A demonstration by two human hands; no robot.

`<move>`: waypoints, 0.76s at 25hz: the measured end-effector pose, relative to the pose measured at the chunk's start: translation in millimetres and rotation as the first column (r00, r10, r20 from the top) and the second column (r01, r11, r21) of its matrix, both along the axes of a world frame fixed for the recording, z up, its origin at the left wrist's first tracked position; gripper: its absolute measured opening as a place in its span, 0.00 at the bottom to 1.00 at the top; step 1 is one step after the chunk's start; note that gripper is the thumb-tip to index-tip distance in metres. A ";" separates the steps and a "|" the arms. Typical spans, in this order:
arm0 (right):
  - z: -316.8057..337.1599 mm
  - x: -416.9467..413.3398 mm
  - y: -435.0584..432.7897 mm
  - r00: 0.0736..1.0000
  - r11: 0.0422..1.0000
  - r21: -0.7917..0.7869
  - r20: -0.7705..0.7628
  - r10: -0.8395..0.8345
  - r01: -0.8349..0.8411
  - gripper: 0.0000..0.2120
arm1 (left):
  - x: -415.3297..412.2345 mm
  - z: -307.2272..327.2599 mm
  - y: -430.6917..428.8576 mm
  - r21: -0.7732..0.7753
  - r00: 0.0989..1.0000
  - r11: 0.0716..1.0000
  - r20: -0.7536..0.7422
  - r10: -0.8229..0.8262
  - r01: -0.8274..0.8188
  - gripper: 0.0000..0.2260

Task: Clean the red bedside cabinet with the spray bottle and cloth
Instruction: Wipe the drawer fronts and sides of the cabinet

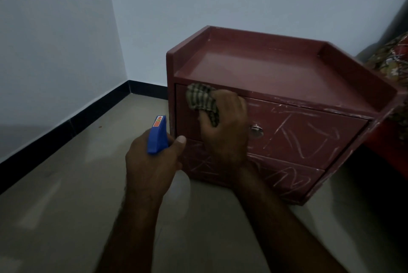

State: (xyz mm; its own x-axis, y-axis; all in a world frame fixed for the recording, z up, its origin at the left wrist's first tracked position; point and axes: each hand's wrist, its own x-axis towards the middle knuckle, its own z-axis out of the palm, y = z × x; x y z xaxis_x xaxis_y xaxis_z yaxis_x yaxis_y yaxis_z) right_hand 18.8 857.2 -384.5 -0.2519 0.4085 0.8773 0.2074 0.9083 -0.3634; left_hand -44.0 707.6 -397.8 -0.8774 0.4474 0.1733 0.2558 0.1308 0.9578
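The red bedside cabinet (pixel 265 67) sits on the floor (pixel 66 206) against the wall, toward 3 o'clock. The right hand (pixel 225 127) is bunched round the checked cloth (pixel 199 98), pressing it on the upper drawer (pixel 309 131) at its 9 o'clock end. At 7 o'clock from the cloth, the left hand (pixel 152 162) grips the spray bottle (pixel 157 135). Pale scribbles cover both drawer fronts, so I'd say most wiping is left.

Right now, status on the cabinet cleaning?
Left hand grips spray bottle. Right hand holds cloth against top drawer of red cabinet. Scribbles on both drawers. Nothing blocking.
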 end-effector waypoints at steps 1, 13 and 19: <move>3.6 -3.4 -1.8 1.000 1.000 0.019 0.017 0.005 -0.005 0.16 | 1.5 -0.5 0.8 -0.001 1.000 1.000 0.001 -0.004 0.004 0.07; -7.4 36.6 9.0 0.972 0.978 -0.110 -0.137 -0.189 0.175 0.18 | 8.7 7.1 4.1 0.022 1.000 1.000 -0.017 -0.001 0.001 0.08; -4.8 57.4 15.3 0.972 0.975 -0.141 -0.135 -0.192 0.173 0.20 | 16.5 11.4 3.7 0.030 0.999 0.999 -0.012 -0.034 0.035 0.08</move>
State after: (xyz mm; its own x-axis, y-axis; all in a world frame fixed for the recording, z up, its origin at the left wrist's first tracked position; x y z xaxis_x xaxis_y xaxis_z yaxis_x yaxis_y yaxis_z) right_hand 76.3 872.5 -389.2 -0.0349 0.5467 0.8366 0.3007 0.8041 -0.5129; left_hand -27.5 711.3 -386.4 -0.8593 0.4717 0.1975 0.2709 0.0924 0.9582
